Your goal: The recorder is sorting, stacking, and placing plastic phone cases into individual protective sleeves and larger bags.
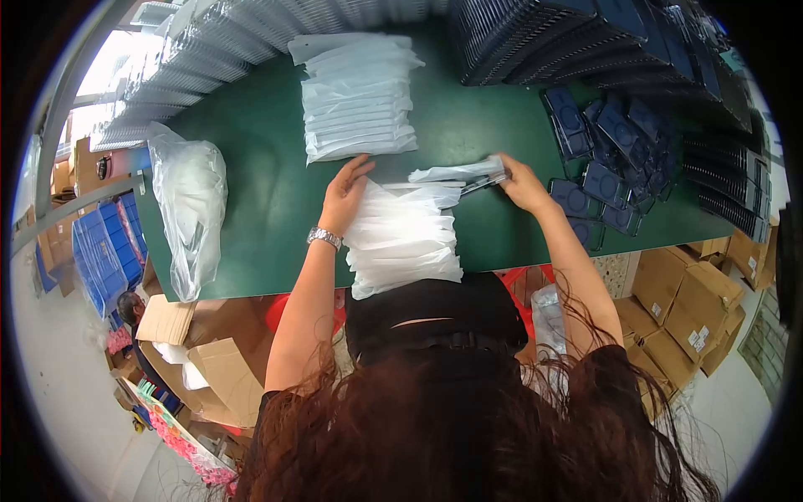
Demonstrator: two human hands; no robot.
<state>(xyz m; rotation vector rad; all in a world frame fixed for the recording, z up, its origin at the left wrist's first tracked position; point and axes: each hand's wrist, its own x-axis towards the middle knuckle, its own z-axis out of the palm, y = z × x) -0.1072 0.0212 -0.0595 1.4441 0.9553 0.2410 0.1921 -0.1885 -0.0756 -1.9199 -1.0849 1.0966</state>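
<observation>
On the green table in front of me lies a pile of thin white plastic bags (406,238). My left hand (345,194) rests at its far left corner, fingers stretched out and holding nothing visible. To the right, my right hand (520,184) is closed on the end of a white plastic bag (456,172) lifted just beyond the pile. A thin dark-edged piece (483,183) shows beneath that bag at my fingers; its kind is unclear. Farther off is a neat stack of filled-looking white bags (360,100). Loose dark blue phone cases (604,180), some with ring marks, lie right of my hand.
Tall rows of dark cases (544,38) line the back right, and clear stacked pieces (188,58) the back left. A clear plastic bag (191,197) overhangs the table's left edge. Cardboard boxes (690,309) stand below right; an open carton (222,376) is below left, near another person (130,308).
</observation>
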